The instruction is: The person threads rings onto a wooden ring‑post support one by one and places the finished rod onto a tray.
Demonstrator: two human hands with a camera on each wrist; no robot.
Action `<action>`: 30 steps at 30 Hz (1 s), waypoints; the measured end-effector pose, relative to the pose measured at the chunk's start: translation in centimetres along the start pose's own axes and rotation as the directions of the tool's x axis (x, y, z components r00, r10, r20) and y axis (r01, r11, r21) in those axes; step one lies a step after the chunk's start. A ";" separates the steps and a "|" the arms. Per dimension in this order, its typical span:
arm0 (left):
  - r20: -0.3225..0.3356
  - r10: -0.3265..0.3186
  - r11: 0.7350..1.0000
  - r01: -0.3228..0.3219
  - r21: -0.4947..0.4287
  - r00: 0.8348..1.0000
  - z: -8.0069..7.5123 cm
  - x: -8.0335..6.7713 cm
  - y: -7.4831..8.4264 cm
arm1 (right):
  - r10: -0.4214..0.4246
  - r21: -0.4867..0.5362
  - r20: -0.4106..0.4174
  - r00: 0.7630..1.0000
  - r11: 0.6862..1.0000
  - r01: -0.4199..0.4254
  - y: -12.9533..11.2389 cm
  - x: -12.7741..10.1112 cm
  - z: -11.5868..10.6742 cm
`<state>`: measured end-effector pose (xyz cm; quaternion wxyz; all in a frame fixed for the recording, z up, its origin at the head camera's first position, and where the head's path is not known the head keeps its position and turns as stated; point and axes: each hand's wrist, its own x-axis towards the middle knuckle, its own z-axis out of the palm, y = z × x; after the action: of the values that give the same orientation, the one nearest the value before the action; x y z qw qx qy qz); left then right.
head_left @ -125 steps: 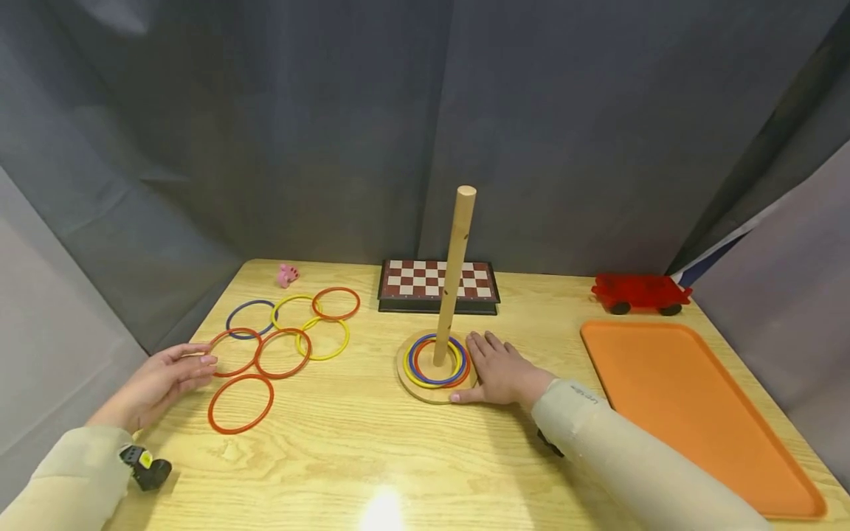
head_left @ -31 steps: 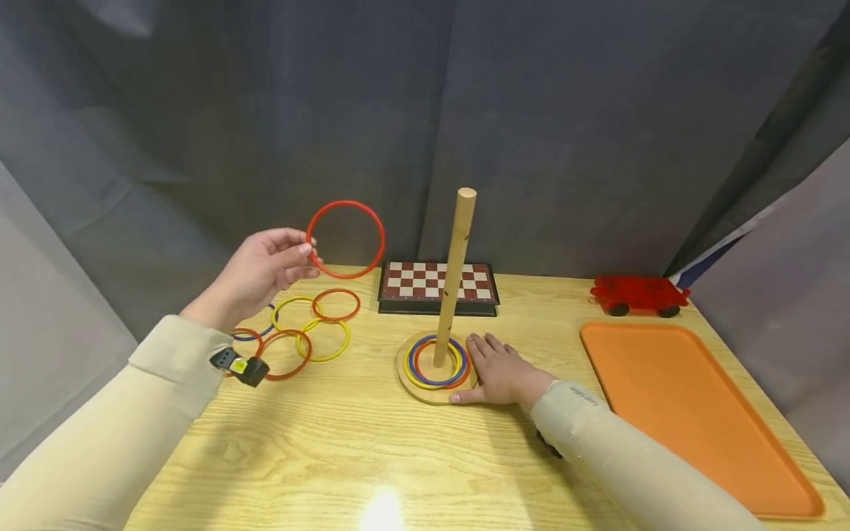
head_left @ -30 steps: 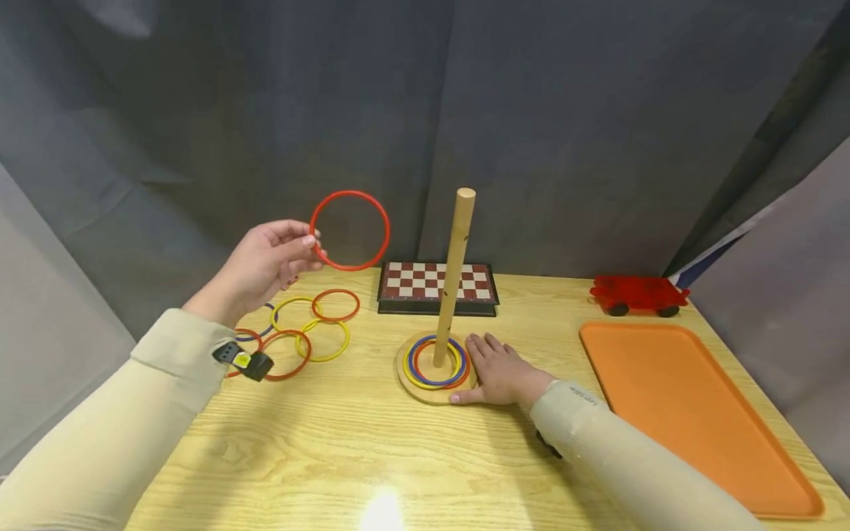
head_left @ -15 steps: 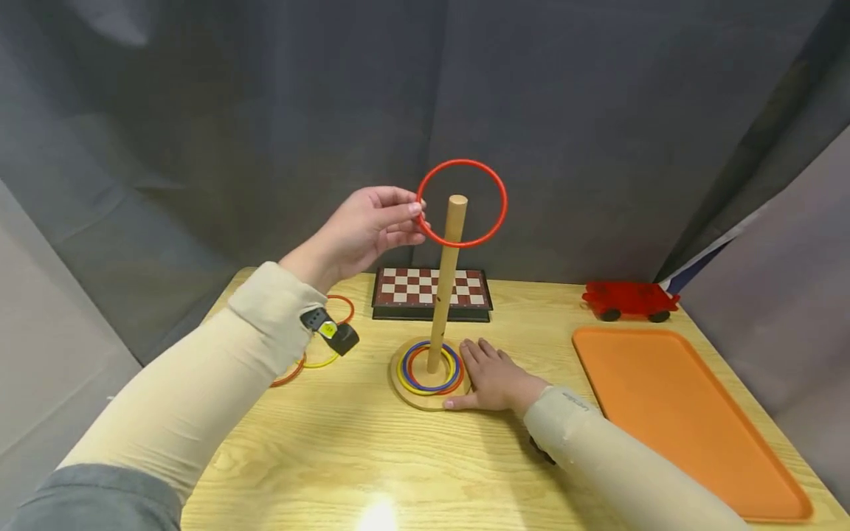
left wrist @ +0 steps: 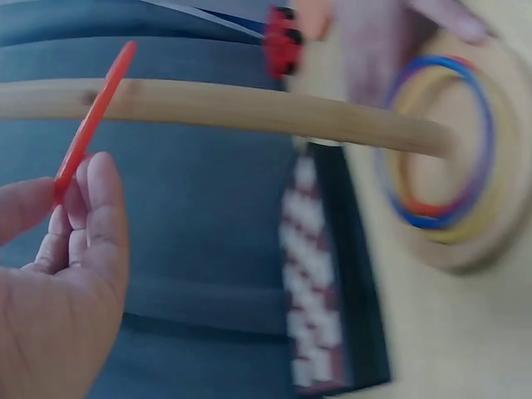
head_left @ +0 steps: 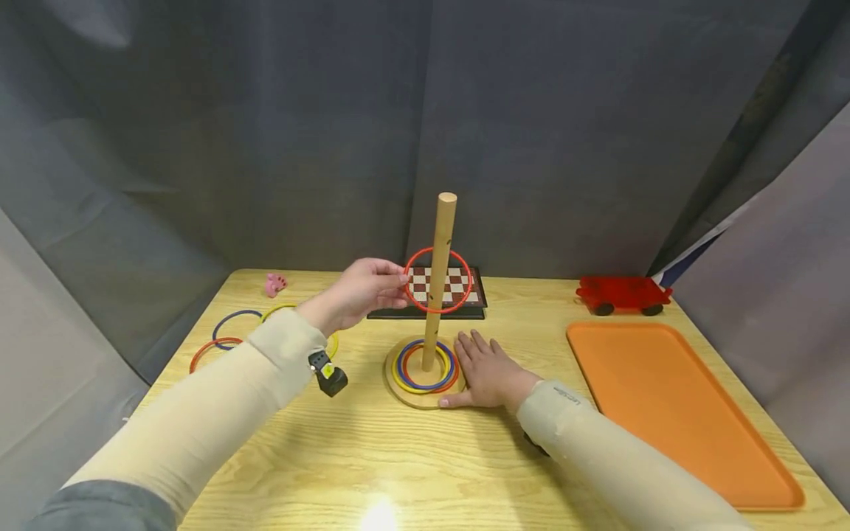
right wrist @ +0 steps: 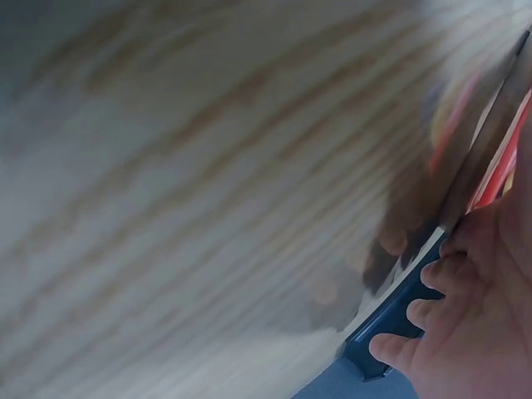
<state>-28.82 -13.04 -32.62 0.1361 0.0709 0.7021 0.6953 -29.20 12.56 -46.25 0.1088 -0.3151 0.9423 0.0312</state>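
Left hand [left wrist: 58,307] pinches a red ring [left wrist: 90,125] encircling the wooden peg [left wrist: 224,106]. Coloured rings [left wrist: 440,141] lie stacked on the peg's base [left wrist: 499,241].

Pale matt wood with visible grain is showing on the table [head_left: 372,464] and peg [head_left: 438,280]; the orange tray [head_left: 671,413] is looking smooth plastic.

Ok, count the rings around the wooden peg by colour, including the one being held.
Red: 2, the held red ring in the left hand and another on the base
Blue ring: 1
Yellow ring: 1
Total: 4
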 end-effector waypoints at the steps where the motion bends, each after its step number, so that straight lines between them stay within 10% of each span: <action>1: 0.002 -0.012 1.000 0.012 0.006 1.000 -0.2 0.0 -0.9 | 0.000 0.002 0.002 1.000 1.000 0.000 0.0 0.0 0.0; 13: -0.016 -0.193 0.973 0.193 0.126 0.981 -0.7 0.1 -10.0 | 0.017 -0.008 0.012 1.000 1.000 -0.017 0.5 0.0 0.2; 30: -0.085 -0.178 0.937 0.195 0.289 0.980 0.2 -0.2 -11.8 | 0.021 0.027 0.022 1.000 0.999 -0.022 1.0 -0.3 0.3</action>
<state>-27.54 -13.15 -44.33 0.1690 0.0038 0.8053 0.5682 -29.47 13.56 -46.46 0.1230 -0.3030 0.9447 0.0227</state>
